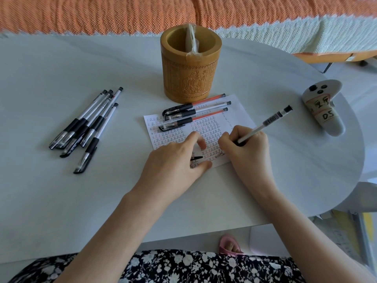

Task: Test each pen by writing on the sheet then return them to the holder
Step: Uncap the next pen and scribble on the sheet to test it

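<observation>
A white sheet covered in rows of written marks lies in the middle of the table. My right hand grips a white-barrelled pen, its tip down on the sheet and hidden by my fingers. My left hand rests on the sheet's lower left, index finger stretched out, with a pen cap held under the curled fingers; only its black clip shows. Three capped red pens lie across the sheet's top edge. Several capped black pens lie in a loose pile at the left. The carved wooden holder stands behind the sheet.
A plastic-wrapped item stands inside the holder. A white handheld controller with taped labels lies at the table's right edge. An orange and white woven cover lies beyond the table's far edge.
</observation>
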The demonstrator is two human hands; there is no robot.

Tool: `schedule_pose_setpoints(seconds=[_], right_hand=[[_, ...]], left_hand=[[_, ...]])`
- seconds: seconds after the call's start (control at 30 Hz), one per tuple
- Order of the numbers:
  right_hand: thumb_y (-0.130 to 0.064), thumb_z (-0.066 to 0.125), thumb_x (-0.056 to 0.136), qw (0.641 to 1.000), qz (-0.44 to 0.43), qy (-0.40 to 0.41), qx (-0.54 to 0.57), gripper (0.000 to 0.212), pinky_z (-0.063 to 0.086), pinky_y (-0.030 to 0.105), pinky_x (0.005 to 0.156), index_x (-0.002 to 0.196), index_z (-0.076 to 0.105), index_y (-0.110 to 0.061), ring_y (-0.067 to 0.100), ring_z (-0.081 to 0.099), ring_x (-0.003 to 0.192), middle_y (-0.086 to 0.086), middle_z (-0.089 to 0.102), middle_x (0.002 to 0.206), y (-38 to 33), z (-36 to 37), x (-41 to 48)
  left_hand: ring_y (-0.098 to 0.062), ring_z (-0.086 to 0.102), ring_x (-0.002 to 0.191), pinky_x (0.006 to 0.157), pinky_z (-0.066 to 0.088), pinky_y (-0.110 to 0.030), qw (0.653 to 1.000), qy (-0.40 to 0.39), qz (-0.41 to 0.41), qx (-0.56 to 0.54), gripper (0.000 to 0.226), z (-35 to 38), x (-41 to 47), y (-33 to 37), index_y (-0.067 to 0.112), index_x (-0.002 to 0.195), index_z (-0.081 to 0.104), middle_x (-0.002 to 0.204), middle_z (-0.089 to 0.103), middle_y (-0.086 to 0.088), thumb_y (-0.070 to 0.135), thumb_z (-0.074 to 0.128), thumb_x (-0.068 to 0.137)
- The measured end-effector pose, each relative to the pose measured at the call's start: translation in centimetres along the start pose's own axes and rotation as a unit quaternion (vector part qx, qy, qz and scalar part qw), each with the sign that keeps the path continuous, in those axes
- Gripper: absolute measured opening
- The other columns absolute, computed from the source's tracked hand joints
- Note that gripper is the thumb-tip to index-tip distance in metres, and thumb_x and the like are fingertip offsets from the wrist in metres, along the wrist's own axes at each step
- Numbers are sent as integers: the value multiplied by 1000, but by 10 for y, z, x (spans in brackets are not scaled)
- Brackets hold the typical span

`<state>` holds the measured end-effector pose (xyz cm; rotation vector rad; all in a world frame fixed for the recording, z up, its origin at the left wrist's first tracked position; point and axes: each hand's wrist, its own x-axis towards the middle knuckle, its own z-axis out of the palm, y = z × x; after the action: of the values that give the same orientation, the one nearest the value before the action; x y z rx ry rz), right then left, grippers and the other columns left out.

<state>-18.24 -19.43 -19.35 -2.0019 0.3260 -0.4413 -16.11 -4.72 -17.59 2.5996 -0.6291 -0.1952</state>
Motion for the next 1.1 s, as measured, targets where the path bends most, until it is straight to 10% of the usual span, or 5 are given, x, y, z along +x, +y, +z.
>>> schedule_pose_setpoints(seconds=[1.1], right_hand=[[3,58,72,1000,2,-5,2,38,15,19,45,52,28,-10,10,19,52,-4,20,51,-2,-1,1]], left_hand=[[-15,59,72,59,42,-28,1000,-2,-1,-8,29,0,0,-1,38,103,42,64,51,8,55,54,84]])
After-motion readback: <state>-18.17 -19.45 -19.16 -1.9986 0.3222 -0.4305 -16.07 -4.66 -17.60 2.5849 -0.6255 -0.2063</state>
